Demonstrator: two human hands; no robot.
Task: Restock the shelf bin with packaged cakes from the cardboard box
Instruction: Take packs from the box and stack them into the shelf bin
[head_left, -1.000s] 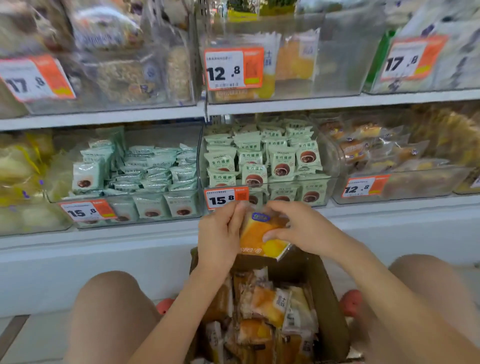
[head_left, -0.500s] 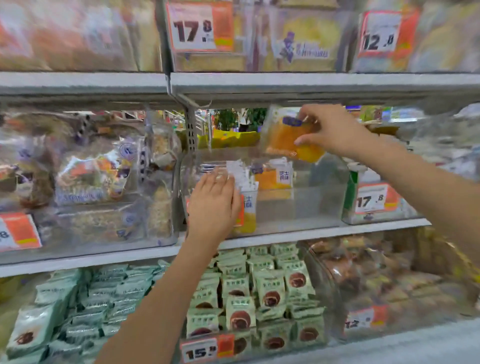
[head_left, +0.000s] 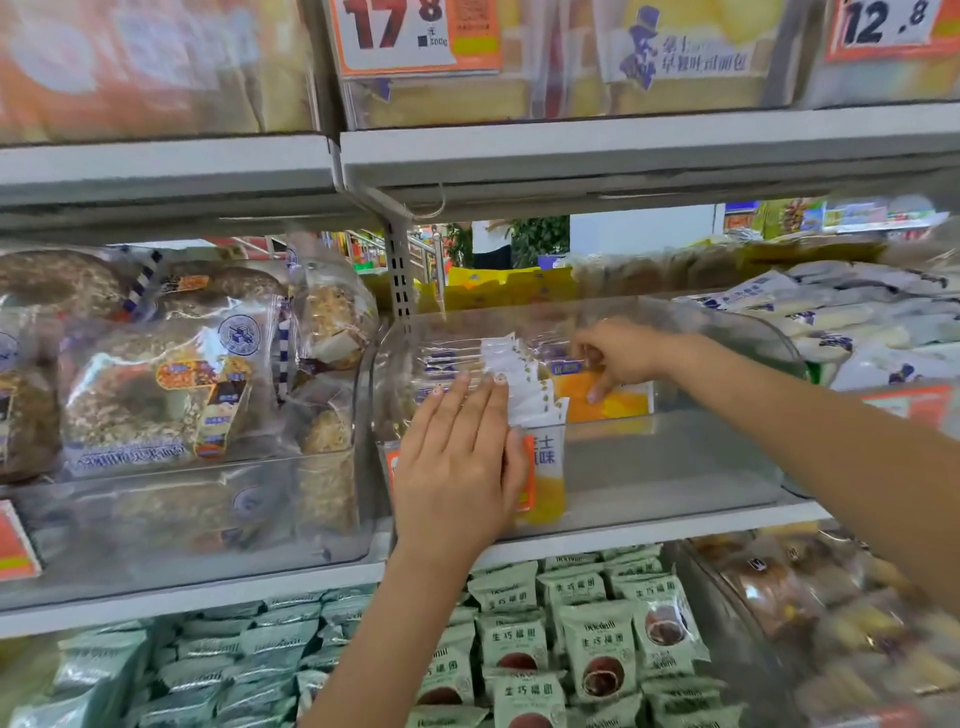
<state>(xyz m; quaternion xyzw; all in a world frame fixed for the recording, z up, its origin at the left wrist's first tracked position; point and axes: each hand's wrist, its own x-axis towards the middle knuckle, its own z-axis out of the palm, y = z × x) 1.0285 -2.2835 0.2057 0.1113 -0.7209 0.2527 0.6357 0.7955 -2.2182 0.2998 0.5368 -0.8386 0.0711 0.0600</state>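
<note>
A clear plastic shelf bin (head_left: 675, 467) sits on the middle shelf, mostly bare inside. At its left end stands a row of upright packaged cakes (head_left: 498, 374) in white and yellow wrappers. My left hand (head_left: 457, 457) lies flat against the bin's front, fingers together and spread over the row, holding nothing. My right hand (head_left: 618, 353) reaches inside the bin from the right and grips an orange packaged cake (head_left: 618, 402), set behind the row near the bin's floor. The cardboard box is out of view.
Bagged round breads (head_left: 171, 379) fill the bin to the left. White packets (head_left: 857, 322) are piled to the right. Green packets (head_left: 571, 639) fill the lower shelf bins. A metal shelf edge (head_left: 623, 150) runs overhead with price tags above.
My right hand has carried the orange cake from above the bin down into it, next to the row. My left hand stays on the bin front. The view has moved closer.
</note>
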